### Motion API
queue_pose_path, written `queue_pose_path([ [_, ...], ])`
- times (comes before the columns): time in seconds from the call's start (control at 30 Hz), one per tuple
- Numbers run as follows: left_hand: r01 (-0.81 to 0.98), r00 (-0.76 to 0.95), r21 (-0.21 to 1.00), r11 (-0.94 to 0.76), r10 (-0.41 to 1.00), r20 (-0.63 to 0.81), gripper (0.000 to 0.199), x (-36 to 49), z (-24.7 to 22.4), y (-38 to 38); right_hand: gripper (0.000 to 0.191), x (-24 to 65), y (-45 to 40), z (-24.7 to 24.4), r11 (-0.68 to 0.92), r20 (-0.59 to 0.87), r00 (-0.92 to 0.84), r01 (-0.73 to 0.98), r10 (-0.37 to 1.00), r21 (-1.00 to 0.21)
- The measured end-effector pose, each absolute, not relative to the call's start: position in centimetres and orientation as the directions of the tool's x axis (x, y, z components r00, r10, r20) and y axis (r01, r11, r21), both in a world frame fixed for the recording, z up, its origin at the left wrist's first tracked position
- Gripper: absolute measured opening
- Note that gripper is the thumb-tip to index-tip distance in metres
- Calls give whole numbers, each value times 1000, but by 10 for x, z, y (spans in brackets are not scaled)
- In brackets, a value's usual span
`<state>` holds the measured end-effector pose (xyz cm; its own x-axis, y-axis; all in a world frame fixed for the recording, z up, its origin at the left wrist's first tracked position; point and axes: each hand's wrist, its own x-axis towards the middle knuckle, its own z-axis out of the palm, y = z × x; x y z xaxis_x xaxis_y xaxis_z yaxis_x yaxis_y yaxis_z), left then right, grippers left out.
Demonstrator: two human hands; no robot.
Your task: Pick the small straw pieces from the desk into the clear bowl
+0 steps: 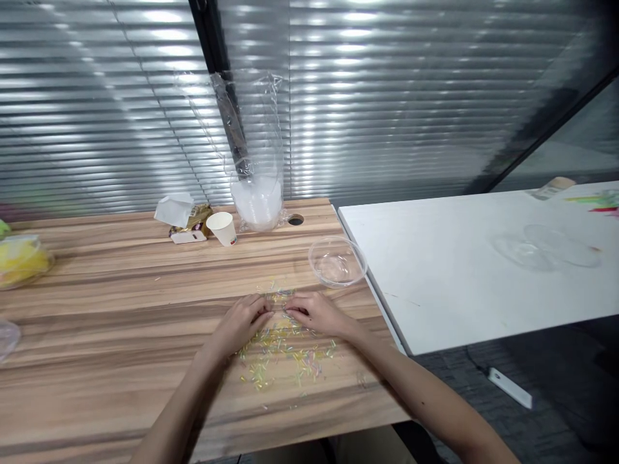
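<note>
Many small, thin, coloured tube-like pieces [278,345] lie scattered on the wooden table [120,328], yellow, green, pink and blue among them. My left hand [246,319] rests at their left edge with its fingers curled together. Facing it across a small gap, my right hand [314,311] touches down among the pieces at the right, its fingers likewise bent together. Whatever the fingertips of either hand pinch is too small to make out. Just beyond my right hand stands a clear round plastic bowl [337,261].
A paper cup [222,229], a tissue pack [188,225] and a bag of stacked clear bowls [260,200] stand at the back. Yellow material [23,261] lies far left. A white table [445,277] with clear lids adjoins on the right.
</note>
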<state>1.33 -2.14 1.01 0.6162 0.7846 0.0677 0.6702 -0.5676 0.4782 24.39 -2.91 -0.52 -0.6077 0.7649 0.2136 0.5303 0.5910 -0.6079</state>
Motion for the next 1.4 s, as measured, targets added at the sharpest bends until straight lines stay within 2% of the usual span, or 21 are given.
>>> queue_pose_path([
  [0.23, 668, 623, 477, -570, 780, 60, 19, 13, 9, -21, 18, 244, -30, -2, 608, 224, -612, 540, 759, -582],
  [1.4, 672, 617, 488, -557, 786, 46, 20, 15, 15, -23, 20, 246, -29, -2, 595, 193, -628, 527, 754, -606],
])
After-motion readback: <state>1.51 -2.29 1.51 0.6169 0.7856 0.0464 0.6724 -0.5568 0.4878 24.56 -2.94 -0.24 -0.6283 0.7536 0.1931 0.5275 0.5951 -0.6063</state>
